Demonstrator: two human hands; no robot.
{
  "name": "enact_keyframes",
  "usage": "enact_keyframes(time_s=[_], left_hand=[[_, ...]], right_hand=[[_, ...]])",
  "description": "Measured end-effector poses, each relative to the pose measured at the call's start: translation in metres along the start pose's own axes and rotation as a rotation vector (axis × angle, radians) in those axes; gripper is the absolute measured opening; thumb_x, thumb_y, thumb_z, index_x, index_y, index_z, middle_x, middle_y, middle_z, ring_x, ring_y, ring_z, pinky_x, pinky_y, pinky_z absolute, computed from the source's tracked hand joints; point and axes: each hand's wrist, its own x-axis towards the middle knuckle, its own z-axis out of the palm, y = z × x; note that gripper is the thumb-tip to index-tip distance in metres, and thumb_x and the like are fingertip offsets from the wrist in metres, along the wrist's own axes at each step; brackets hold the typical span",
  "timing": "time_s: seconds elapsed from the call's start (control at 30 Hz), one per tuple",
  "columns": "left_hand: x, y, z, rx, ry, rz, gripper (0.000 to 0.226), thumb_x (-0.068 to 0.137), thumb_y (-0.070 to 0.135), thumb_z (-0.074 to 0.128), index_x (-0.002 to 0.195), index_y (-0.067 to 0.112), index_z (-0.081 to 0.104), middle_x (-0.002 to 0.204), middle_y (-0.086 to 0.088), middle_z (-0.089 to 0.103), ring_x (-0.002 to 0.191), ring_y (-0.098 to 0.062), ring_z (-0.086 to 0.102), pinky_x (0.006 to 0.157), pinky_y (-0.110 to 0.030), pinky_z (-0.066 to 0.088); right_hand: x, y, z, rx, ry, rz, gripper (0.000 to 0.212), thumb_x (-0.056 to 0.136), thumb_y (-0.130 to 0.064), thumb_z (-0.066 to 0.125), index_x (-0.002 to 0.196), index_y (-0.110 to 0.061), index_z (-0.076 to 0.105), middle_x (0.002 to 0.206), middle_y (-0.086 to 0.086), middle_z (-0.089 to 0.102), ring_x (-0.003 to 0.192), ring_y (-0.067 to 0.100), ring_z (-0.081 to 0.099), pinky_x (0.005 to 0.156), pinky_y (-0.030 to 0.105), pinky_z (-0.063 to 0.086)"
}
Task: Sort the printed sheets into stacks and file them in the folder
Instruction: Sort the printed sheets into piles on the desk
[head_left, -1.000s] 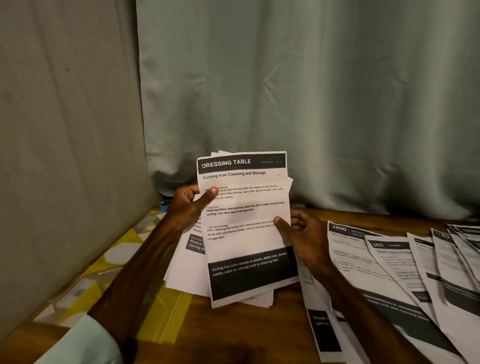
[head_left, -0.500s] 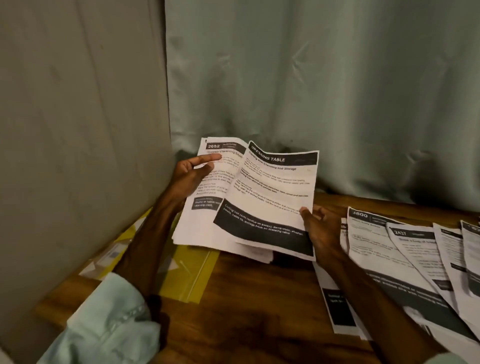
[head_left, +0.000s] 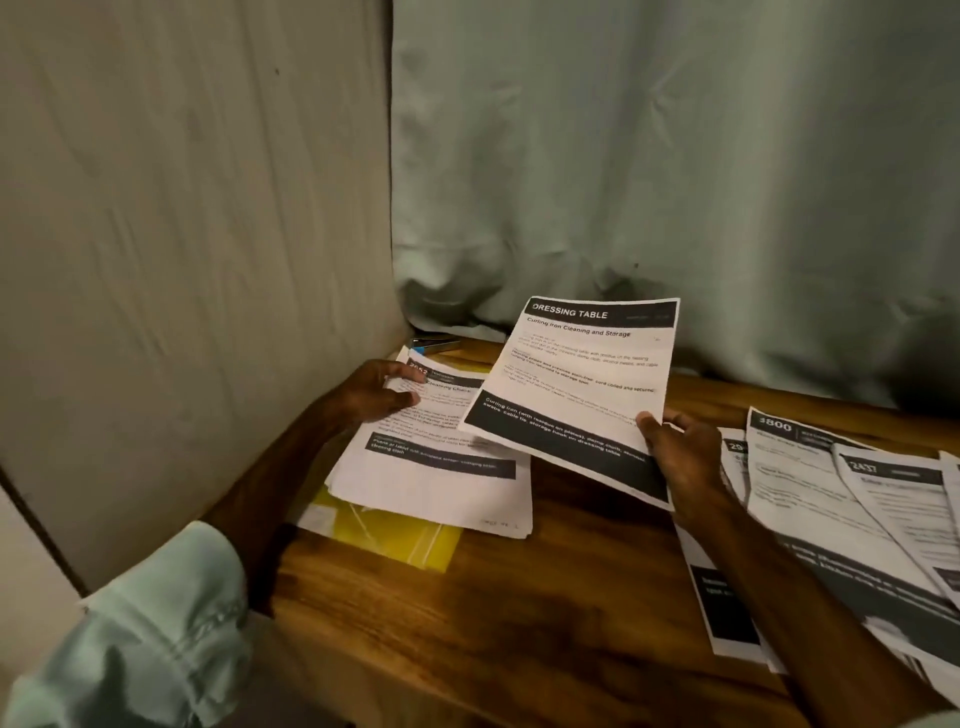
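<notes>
My right hand (head_left: 680, 452) pinches the lower right corner of a printed sheet headed "DRESSING TABLE" (head_left: 582, 384) and holds it above the table. My left hand (head_left: 382, 392) rests on the top left of a stack of printed sheets (head_left: 436, 478), thumb on the top page; the fingers look partly curled at its edge. That stack lies on a yellow folder (head_left: 395, 535) by the left wall. Several more printed sheets (head_left: 841, 509) lie fanned out on the table at the right.
The wooden table (head_left: 519, 613) stands in a corner, with a plain wall at the left and a pale green curtain (head_left: 675, 182) behind. A small blue and metal object (head_left: 434, 344), perhaps a stapler, lies at the back corner.
The stack in my left hand has come down onto the yellow folder. My right hand has carried the "DRESSING TABLE" sheet off the stack and to the right.
</notes>
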Motion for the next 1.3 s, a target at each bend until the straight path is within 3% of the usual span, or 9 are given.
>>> enact_keyframes(time_s=[0.13,0.33,0.43,0.57,0.7,0.77,0.9,1.07,1.3], left_hand=[[0.004,-0.008,-0.003,0.136,0.029,0.075,0.032,0.089,0.021,0.078,0.12,0.019,0.07,0.138,-0.002,0.059,0.122,-0.02,0.058,0.093,-0.023,0.049],[-0.001,-0.002,0.005,0.661,0.202,0.15,0.05,0.087,0.064,0.061,0.123,0.03,0.07,0.139,-0.013,0.057,0.135,-0.035,0.043,0.106,-0.046,0.034],[-0.018,0.035,0.034,0.251,0.298,0.252,0.066,0.096,0.075,0.034,0.095,0.024,0.076,0.109,-0.009,0.074,0.11,-0.031,0.065,0.087,-0.035,0.042],[-0.033,0.097,0.069,-0.551,-0.176,-0.01,0.039,0.101,0.055,0.052,0.124,0.026,0.066,0.118,-0.001,0.075,0.104,-0.021,0.074,0.09,-0.035,0.057],[-0.011,0.106,0.088,-0.389,-0.031,-0.02,0.039,0.095,0.029,0.072,0.129,0.014,0.062,0.121,0.005,0.072,0.095,-0.012,0.072,0.076,-0.024,0.056],[-0.003,0.099,0.093,-0.422,0.004,-0.066,0.042,0.093,0.029,0.073,0.131,0.015,0.06,0.125,0.002,0.071,0.1,-0.017,0.071,0.086,-0.035,0.058],[-0.004,0.082,0.102,-0.471,-0.002,-0.139,0.039,0.094,0.028,0.072,0.13,0.018,0.06,0.124,0.003,0.071,0.104,-0.019,0.069,0.099,-0.046,0.053],[0.014,0.05,0.098,-0.534,-0.016,-0.166,0.076,0.068,0.054,0.085,0.133,0.024,0.059,0.122,0.006,0.073,0.107,-0.022,0.072,0.1,-0.053,0.054],[0.003,0.068,0.101,-0.551,-0.002,-0.12,0.048,0.09,0.033,0.076,0.134,0.022,0.061,0.125,0.002,0.072,0.11,-0.023,0.071,0.101,-0.052,0.053]], right_hand=[[-0.005,0.003,0.003,-0.13,-0.053,-0.075,0.032,0.097,-0.018,0.067,0.127,-0.006,0.065,0.125,0.013,0.069,0.093,0.019,0.063,0.063,0.021,0.048],[-0.009,0.003,0.007,-0.185,-0.094,-0.048,0.038,0.096,-0.022,0.069,0.132,-0.009,0.063,0.125,0.013,0.07,0.104,0.028,0.071,0.085,0.041,0.061],[-0.01,-0.003,0.004,-0.091,-0.108,-0.035,0.031,0.096,-0.02,0.07,0.125,-0.01,0.066,0.12,0.011,0.073,0.097,0.023,0.072,0.081,0.038,0.061],[-0.015,-0.016,-0.001,-0.048,-0.159,-0.062,0.028,0.097,-0.02,0.068,0.123,-0.01,0.066,0.115,0.006,0.074,0.094,0.019,0.074,0.073,0.028,0.059],[-0.013,-0.035,-0.021,-0.108,-0.308,-0.162,0.028,0.105,-0.033,0.053,0.104,-0.01,0.071,0.099,0.005,0.078,0.083,0.016,0.076,0.073,0.029,0.061],[-0.005,-0.038,-0.037,-0.306,-0.213,-0.302,0.041,0.108,-0.035,0.045,0.089,-0.009,0.071,0.082,0.007,0.075,0.069,0.015,0.071,0.066,0.025,0.057],[0.008,-0.029,-0.054,-0.887,-0.19,-0.317,0.019,0.092,-0.028,0.072,0.082,-0.013,0.068,0.08,0.006,0.07,0.076,0.02,0.068,0.07,0.036,0.056],[0.0,-0.019,-0.037,-1.128,-0.268,-0.217,0.054,0.081,-0.05,0.08,0.112,-0.009,0.062,0.112,0.012,0.067,0.098,0.028,0.065,0.079,0.037,0.054],[-0.012,-0.024,-0.033,-1.174,-0.257,-0.287,0.054,0.094,-0.04,0.069,0.132,-0.006,0.051,0.139,0.016,0.052,0.124,0.032,0.053,0.1,0.038,0.043]])
